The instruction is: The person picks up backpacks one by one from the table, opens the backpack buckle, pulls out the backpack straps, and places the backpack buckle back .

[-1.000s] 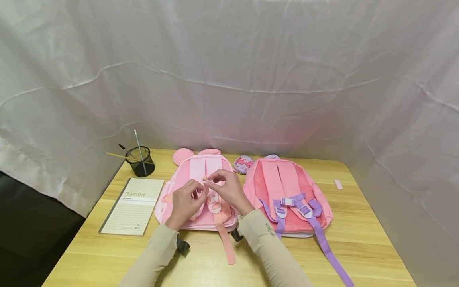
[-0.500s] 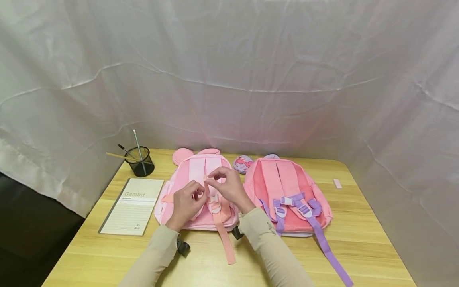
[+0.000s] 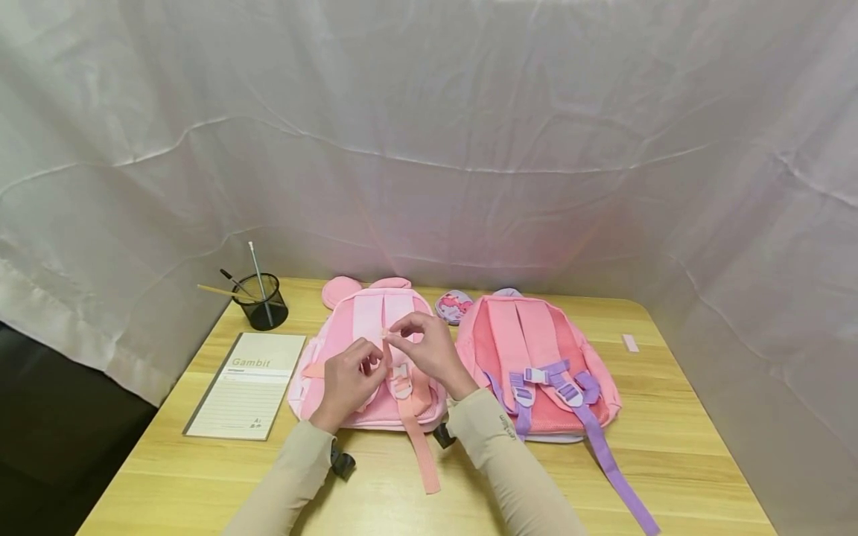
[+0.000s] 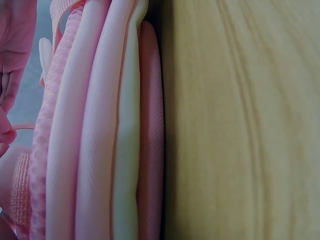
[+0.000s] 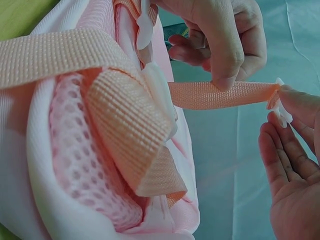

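The left pink backpack (image 3: 335,327) lies on the table with its shoulder straps up. Over it, both hands work at a peach webbing strap (image 5: 210,94). My right hand (image 3: 432,357) pinches a small white plastic buckle (image 5: 285,116) at the strap's end, its lower fingers spread behind it. My left hand (image 3: 350,378) pinches the same strap lower down, thumb on the webbing (image 5: 230,95). The strap stands out taut from the bag between them. A second white strap adjuster (image 3: 402,387) lies on the bag beside the hands, with a long peach tail (image 3: 421,461) hanging forward.
To the right lies a second pink backpack (image 3: 543,335) with purple straps (image 3: 613,461). A notebook (image 3: 248,387) and a black mesh pen cup (image 3: 268,313) stand at left. A small round pouch (image 3: 453,307) sits behind, and an eraser-like pink-white block (image 3: 630,343) at right.
One second ago the fingertips of both hands met around the white buckle. Since then the strap has come into view, stretched upright between the two hands; the bags stay put.
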Available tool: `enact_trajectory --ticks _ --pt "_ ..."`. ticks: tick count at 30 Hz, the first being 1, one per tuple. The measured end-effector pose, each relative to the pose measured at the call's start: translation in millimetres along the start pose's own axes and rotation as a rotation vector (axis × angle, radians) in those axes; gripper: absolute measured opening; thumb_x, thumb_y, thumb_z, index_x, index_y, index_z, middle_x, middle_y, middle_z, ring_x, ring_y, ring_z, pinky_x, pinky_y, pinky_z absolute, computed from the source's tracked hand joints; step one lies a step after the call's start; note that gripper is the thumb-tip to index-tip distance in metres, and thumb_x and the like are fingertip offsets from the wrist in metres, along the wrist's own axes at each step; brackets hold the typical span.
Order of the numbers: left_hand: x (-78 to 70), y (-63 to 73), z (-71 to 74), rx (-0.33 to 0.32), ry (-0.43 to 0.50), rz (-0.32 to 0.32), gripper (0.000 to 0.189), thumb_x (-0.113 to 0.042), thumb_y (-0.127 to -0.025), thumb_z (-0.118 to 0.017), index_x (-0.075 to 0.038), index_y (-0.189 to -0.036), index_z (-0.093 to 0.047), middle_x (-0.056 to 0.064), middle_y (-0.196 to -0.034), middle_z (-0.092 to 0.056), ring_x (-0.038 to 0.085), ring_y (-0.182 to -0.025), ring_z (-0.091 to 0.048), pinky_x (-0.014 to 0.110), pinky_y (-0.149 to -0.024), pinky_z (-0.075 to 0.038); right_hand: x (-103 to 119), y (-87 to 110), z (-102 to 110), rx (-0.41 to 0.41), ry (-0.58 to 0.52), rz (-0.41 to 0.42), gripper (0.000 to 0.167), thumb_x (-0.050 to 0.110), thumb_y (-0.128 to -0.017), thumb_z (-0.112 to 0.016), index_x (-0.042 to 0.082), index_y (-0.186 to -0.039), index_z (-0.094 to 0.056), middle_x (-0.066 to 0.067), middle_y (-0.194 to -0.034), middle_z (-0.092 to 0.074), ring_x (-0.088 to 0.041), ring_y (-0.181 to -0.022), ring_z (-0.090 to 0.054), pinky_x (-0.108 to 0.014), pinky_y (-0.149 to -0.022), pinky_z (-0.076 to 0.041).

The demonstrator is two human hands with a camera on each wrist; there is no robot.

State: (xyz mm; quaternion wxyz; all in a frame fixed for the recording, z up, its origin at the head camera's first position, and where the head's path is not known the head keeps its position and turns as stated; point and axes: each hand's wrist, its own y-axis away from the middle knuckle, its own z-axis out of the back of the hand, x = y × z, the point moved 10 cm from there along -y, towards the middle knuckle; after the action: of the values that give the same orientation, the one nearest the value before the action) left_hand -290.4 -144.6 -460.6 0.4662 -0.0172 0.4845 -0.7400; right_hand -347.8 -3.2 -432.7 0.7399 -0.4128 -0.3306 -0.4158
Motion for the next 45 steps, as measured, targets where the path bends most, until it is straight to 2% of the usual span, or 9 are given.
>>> enact_trajectory --ticks 3,11,13,18,27,37,45 --pt "-0.3 0.3 0.8 0.002 0.002 -0.005 0.016 -0.016 -0.082 -0.078 -0.019 -0.077 -0.063 -0.003 -0.066 -0.057 0.01 -0.055 -0.055 0.022 -0.051 -0.038 0.1 0.1 0.9 -0.002 0.004 0.0 0.012 0.018 -0.089 -0.083 0.009 -0.096 -0.078 -0.004 -0.094 -0.077 -0.019 -0.09 -0.071 -0.052 -0.09 -0.057" --pt "3.4 3.3 0.7 0.043 0.012 -0.015 0.012 -0.018 -0.086 -0.082 -0.019 -0.086 -0.07 -0.004 -0.074 -0.063 0.007 -0.059 -0.056 0.021 -0.053 -0.041 2.6 0.3 7.8 -0.024 0.023 0.014 0.014 0.022 -0.088 -0.084 0.012 -0.096 -0.079 -0.002 -0.093 -0.078 -0.016 -0.088 -0.071 -0.031 -0.081 -0.056" --pt "4.8 4.2 0.2 0.06 0.012 -0.014 0.012 -0.018 -0.086 -0.082 -0.02 -0.087 -0.07 -0.005 -0.075 -0.064 0.007 -0.06 -0.056 0.02 -0.053 -0.041 1.7 0.3 8.9 -0.022 0.019 0.011 0.014 0.023 -0.088 -0.084 0.012 -0.096 -0.079 -0.001 -0.094 -0.077 -0.016 -0.089 -0.071 -0.035 -0.084 -0.057" --pt "8.5 6.1 -1.6 0.115 0.018 0.004 0.014 -0.017 -0.086 -0.082 -0.021 -0.093 -0.071 -0.007 -0.079 -0.064 0.007 -0.063 -0.056 0.022 -0.055 -0.043 -1.4 1.0 11.7 -0.015 -0.021 -0.001 0.015 0.022 -0.088 -0.084 0.012 -0.097 -0.079 -0.002 -0.096 -0.076 -0.017 -0.091 -0.07 -0.052 -0.089 -0.057" --pt "15.5 9.8 -5.2 0.187 -0.008 0.055 0.017 -0.021 -0.085 -0.086 -0.022 -0.094 -0.072 -0.01 -0.082 -0.068 0.005 -0.068 -0.059 0.023 -0.061 -0.049 -1.0 1.7 16.1 0.008 -0.057 -0.003 0.013 0.018 -0.09 -0.082 0.011 -0.099 -0.078 -0.006 -0.099 -0.076 -0.024 -0.096 -0.07 -0.06 -0.093 -0.054" --pt "26.4 13.5 -1.7 0.227 -0.001 0.104 0.017 -0.027 -0.084 -0.087 -0.024 -0.095 -0.074 -0.011 -0.082 -0.068 0.007 -0.072 -0.059 0.025 -0.065 -0.05 1.6 -0.9 21.0 0.021 -0.059 0.035 0.011 0.016 -0.089 -0.082 0.011 -0.099 -0.079 -0.005 -0.1 -0.077 -0.02 -0.094 -0.07 -0.058 -0.094 -0.055" --pt "36.0 16.0 -3.7 0.286 0.028 0.169 0.02 -0.031 -0.085 -0.087 -0.023 -0.101 -0.077 -0.01 -0.083 -0.068 0.005 -0.072 -0.057 0.024 -0.065 -0.049 -0.1 -1.6 25.3 0.059 -0.041 0.036 0.013 0.012 -0.088 -0.082 0.01 -0.101 -0.079 -0.005 -0.1 -0.076 -0.014 -0.089 -0.069 -0.046 -0.089 -0.059"
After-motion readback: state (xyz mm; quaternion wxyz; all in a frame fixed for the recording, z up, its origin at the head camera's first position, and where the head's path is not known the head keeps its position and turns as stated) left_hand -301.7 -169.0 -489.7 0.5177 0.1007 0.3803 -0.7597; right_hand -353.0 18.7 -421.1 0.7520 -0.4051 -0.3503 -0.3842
